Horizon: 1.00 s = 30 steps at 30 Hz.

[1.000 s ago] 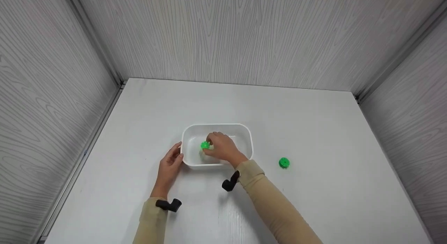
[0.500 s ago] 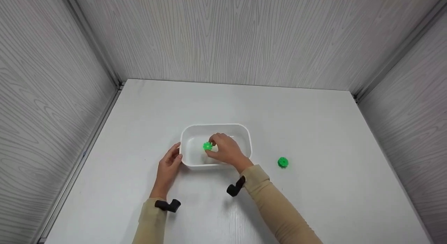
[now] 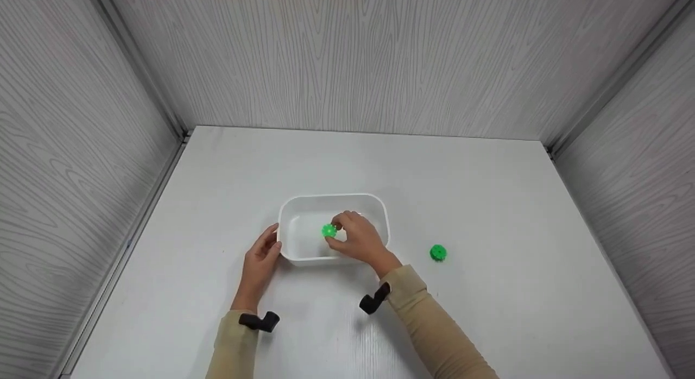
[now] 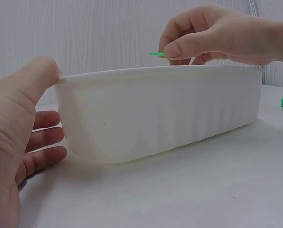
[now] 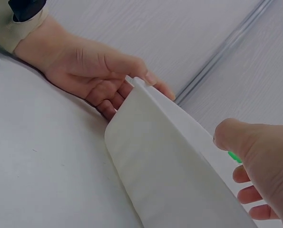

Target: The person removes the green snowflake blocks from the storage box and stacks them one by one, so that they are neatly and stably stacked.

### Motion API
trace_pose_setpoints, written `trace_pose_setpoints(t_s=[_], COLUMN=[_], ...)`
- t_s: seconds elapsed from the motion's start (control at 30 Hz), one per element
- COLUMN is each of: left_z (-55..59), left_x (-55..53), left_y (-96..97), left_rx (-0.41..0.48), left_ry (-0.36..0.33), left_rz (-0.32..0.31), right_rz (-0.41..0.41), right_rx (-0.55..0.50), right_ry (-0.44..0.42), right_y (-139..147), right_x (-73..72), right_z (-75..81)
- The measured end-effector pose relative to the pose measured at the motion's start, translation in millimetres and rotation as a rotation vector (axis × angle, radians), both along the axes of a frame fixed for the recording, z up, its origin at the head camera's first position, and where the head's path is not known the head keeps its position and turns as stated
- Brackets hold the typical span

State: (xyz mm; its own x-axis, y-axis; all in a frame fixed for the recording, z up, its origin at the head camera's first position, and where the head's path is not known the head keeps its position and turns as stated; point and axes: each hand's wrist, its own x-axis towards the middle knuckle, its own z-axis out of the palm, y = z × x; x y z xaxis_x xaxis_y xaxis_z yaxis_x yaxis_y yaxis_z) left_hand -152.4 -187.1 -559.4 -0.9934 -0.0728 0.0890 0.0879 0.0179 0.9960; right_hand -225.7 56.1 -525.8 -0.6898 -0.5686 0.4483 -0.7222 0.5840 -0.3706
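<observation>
A white plastic tub point(image 3: 304, 258) stands on the table. At its left end is my left hand point(image 3: 258, 266); in the left wrist view the thumb lies on the rim and the curled fingers point(image 4: 45, 160) touch the outer wall. Over the tub my right hand point(image 3: 359, 240) pinches a thin green notched disc point(image 3: 329, 231) between thumb and fingers. Edge-on in the left wrist view, the disc point(image 4: 156, 54) sits above rim height. The right wrist view shows only a sliver of the disc point(image 5: 235, 157) behind the thumb.
To the right of the tub lies a thicker green notched piece point(image 3: 438, 253), perhaps stacked discs. The white tabletop point(image 3: 488, 194) is bounded by a back wall point(image 3: 347, 64) and side walls point(image 3: 59, 167) with a wood-grain pattern.
My right hand has shifted slightly to the right and toward me with the green disc, whose face now shows more. The left hand has stayed at the tub's end.
</observation>
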Motion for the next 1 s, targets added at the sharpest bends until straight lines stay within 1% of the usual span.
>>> trace_pose_setpoints(t_s=[0.17,0.4,0.47,0.63,0.87,1.0], left_z=[-0.4,0.0,-0.4,-1.0,-0.6,-1.2], left_x=[-0.1,0.5,0.4,0.4,0.7,0.9], left_y=[-0.6,-0.7,-0.8,-0.4,-0.1,-0.6], left_rx=[0.003,0.014,0.016,0.005,-0.004,-0.015], left_ry=[0.003,0.02,0.027,0.016,0.011,0.015], left_rz=[-0.001,-0.003,-0.004,-0.01,-0.004,-0.001], right_rz=[0.001,-0.028,-0.035,-0.049,-0.067,-0.093], right_rx=[-0.036,-0.056,-0.068,-0.1,-0.149,-0.148], right_ry=[0.04,0.032,0.048,0.093,0.108,0.12], right_y=[6,16,18,26,35,41], right_x=[1.9,5.8,7.3,10.6,16.0,20.0], right_z=[2.0,3.4,4.3,5.2,5.8,4.4])
